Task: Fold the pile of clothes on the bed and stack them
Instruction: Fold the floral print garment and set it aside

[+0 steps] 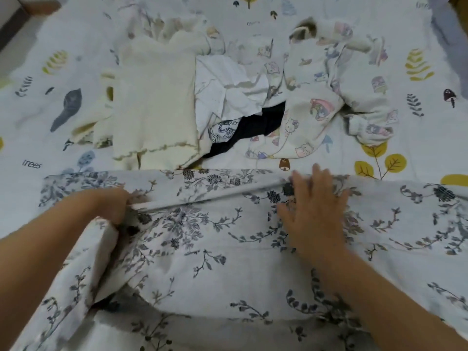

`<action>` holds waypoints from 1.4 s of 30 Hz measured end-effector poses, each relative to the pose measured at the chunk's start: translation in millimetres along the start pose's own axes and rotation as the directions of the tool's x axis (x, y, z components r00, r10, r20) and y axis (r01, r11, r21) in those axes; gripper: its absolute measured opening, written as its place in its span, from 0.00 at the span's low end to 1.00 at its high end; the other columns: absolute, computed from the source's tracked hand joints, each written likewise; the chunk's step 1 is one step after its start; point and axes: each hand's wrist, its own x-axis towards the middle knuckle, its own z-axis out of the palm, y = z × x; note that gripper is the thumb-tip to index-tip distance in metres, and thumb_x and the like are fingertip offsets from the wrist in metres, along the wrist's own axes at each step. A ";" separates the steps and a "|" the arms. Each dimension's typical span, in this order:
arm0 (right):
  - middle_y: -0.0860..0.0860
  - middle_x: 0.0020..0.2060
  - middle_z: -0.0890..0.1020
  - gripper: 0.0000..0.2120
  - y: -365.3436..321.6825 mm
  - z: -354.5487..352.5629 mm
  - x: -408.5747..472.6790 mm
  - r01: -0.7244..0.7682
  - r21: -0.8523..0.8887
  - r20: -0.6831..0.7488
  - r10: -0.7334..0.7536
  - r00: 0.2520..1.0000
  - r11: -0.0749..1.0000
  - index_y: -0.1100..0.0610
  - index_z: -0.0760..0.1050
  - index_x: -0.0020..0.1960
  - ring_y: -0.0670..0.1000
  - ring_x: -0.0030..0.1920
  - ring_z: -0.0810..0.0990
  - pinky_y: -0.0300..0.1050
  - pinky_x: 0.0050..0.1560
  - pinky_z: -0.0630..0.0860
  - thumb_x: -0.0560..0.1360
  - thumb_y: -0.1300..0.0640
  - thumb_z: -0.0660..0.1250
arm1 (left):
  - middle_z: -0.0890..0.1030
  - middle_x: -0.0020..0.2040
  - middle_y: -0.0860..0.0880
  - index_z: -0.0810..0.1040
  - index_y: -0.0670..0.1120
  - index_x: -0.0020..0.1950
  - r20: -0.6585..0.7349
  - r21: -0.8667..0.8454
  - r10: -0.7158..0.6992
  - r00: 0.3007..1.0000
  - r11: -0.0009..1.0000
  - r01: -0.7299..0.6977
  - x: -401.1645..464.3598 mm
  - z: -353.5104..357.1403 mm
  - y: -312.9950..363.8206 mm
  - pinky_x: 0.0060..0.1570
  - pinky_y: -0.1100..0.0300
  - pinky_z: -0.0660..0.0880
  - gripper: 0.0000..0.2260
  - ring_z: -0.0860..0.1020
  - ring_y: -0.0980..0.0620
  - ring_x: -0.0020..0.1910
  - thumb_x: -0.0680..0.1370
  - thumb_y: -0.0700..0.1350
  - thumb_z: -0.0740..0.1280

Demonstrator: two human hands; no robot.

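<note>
1. The floral garment [228,236] lies spread across the near part of the bed [417,138], in front of the unfolded pile [253,97].
2. The left hand [114,206] pinches a fold of the cloth, fingers curled round it.
3. The right hand [314,211] presses flat on the cloth, fingers spread.
4. This looks like the first fold of this piece, early in the task.
5. Next, the pinched edge likely needs carrying across while the flat hand pins and smooths the crease.
</note>
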 end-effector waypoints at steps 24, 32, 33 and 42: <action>0.62 0.58 0.77 0.17 -47.0 -16.2 -72.9 0.222 0.150 0.244 -0.253 0.936 0.964 0.62 0.77 0.59 0.62 0.58 0.77 0.57 0.58 0.75 0.69 0.65 0.69 | 0.75 0.56 0.44 0.76 0.43 0.57 -0.660 -0.393 -0.121 0.742 0.897 -0.203 -72.0 91.7 1.9 0.47 0.54 0.72 0.13 0.75 0.43 0.50 0.78 0.49 0.60; 0.52 0.35 0.79 0.18 -74.9 -26.7 -86.0 0.403 0.180 0.144 -0.429 0.892 0.897 0.58 0.79 0.40 0.52 0.32 0.79 0.43 0.28 0.78 0.52 0.70 0.75 | 0.64 0.68 0.47 0.61 0.49 0.70 -0.469 -0.409 -0.133 0.873 0.909 -0.081 -112.4 125.2 1.7 0.63 0.52 0.64 0.32 0.66 0.46 0.66 0.72 0.61 0.66; 0.51 0.34 0.79 0.16 -82.9 -27.1 -85.5 0.417 0.188 0.137 -0.444 0.886 0.889 0.57 0.79 0.39 0.52 0.31 0.78 0.42 0.27 0.77 0.53 0.69 0.73 | 0.62 0.69 0.48 0.58 0.50 0.71 -0.442 -0.409 -0.122 0.889 0.909 -0.079 -114.8 129.9 -2.3 0.65 0.51 0.63 0.36 0.63 0.46 0.68 0.70 0.62 0.67; 0.52 0.36 0.79 0.10 -185.5 -19.5 -61.2 0.428 0.295 0.095 -0.472 0.876 0.854 0.59 0.79 0.42 0.49 0.34 0.77 0.43 0.33 0.80 0.62 0.66 0.75 | 0.76 0.56 0.46 0.73 0.47 0.62 -0.650 -0.493 -0.119 0.751 0.818 -0.297 -93.2 165.0 -65.7 0.49 0.55 0.72 0.21 0.77 0.43 0.52 0.69 0.45 0.64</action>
